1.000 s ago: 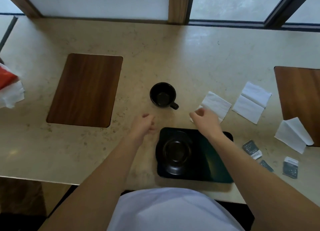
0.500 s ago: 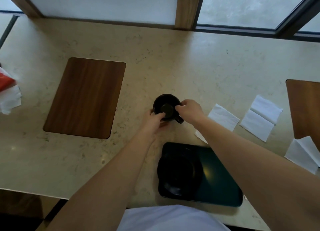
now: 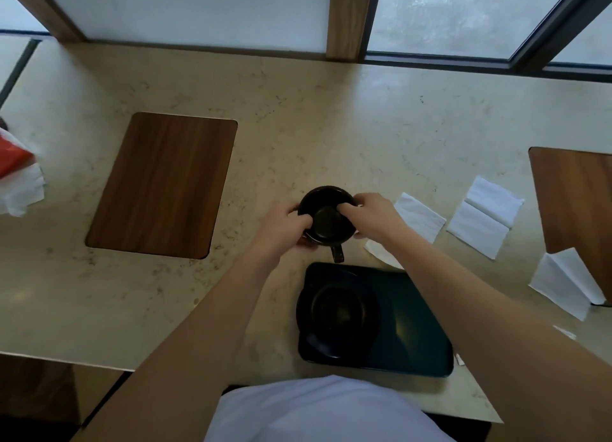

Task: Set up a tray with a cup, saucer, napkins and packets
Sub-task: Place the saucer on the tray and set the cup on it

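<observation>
A black cup stands on the stone counter just beyond the tray, its handle pointing toward me. My left hand grips its left side and my right hand grips its right rim. Close to me lies the dark tray, and a black saucer rests on its left part. Three white napkins lie to the right: one partly under my right wrist, one further right, one by the right edge. The packets are mostly hidden by my right forearm.
A wooden inlay is set in the counter at the left, another at the right edge. A red and white bundle lies at the far left. Windows run along the back. The counter's front edge is close to my body.
Both hands went from the tray's far edge forward to the cup and closed on its sides. The cup's handle has turned from the right toward me.
</observation>
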